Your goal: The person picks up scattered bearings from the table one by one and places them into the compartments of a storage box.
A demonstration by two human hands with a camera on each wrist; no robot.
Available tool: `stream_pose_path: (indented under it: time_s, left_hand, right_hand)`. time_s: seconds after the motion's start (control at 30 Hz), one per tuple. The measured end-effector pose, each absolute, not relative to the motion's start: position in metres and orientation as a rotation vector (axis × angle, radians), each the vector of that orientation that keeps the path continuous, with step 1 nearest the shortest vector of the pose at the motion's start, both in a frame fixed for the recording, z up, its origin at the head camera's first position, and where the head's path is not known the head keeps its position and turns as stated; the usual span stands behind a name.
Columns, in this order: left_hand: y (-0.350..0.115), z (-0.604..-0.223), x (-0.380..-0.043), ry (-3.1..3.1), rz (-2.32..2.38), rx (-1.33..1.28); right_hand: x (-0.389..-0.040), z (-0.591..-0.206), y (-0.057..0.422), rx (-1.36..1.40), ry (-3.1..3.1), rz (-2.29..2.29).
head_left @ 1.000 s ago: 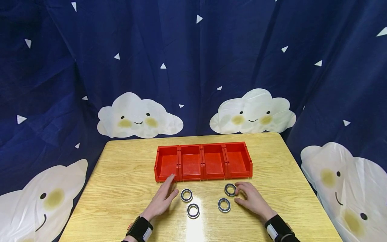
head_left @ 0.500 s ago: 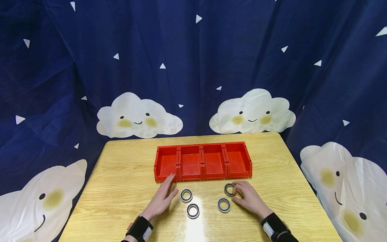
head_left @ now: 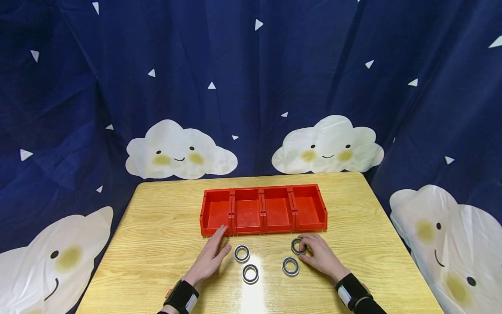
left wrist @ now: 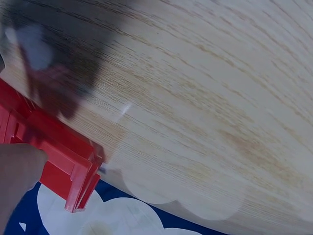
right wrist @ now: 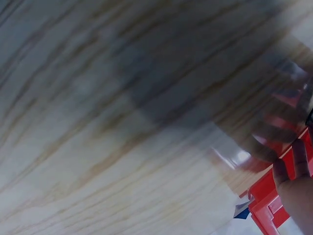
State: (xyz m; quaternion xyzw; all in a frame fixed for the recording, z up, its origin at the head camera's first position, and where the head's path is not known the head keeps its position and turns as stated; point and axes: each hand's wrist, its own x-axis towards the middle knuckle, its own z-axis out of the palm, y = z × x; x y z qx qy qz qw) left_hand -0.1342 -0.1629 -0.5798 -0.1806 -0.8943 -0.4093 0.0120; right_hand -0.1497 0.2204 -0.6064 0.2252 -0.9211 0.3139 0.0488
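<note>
Several ring-shaped ball bearings with dark seals and metal rims lie on the wooden table. My right hand [head_left: 320, 256] is at the far right bearing [head_left: 296, 251], thumb and fingers curled at its right side and covering part of its rim. Just nearer to me lies another bearing [head_left: 290, 273]. My left hand [head_left: 208, 261] is held with straight fingers, fingertips at the front of the leftmost red bin [head_left: 218, 213]. Right of its thumb lie a bearing [head_left: 242, 260] and, closer to me, another one [head_left: 250, 281]. In the right wrist view, fingers [right wrist: 301, 159] show against red plastic.
A row of red open-front bins [head_left: 276, 213] stands joined side by side behind the bearings on the table [head_left: 157, 244]. A dark blue curtain [head_left: 251, 87] with white clouds hangs behind and beside the table. Both wrists wear black bands [head_left: 181, 296].
My right hand has moved slightly left, its thumb and fingers closing in over the far right bearing. The left hand and the bearings have stayed in place.
</note>
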Motion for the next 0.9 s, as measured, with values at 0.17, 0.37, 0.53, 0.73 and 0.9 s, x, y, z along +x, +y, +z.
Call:
stream_pose_path:
  time_s: [0.17,0.37,0.53,0.73,0.9]
  left_hand:
    - [-0.1614,-0.5784,-0.1337,-2.788,-1.288,-0.572]
    - [-0.1601,-0.5787,-0.1336,-2.791,-1.286,-0.571]
    - [-0.1598,-0.5808,-0.1342,-2.784,-1.281,-0.572]
    - [-0.1596,-0.5814,-0.1342,-2.789,-1.281,-0.568]
    - [-0.159,-0.5809,-0.1341,-2.78,-1.289,-0.58]
  right_hand:
    - [-0.1504,-0.6053,0.2193,0.693,-2.821,0.922]
    - [-0.151,-0.6028,0.2185,0.692,-2.813,0.845]
    - [-0.1502,-0.6016,0.2194,0.7,-2.785,0.796]
    - [-0.1481,-0.6017,0.2215,0.687,-2.746,0.786]
    - [-0.1477,-0.6018,0.2234,0.673,-2.734,0.788]
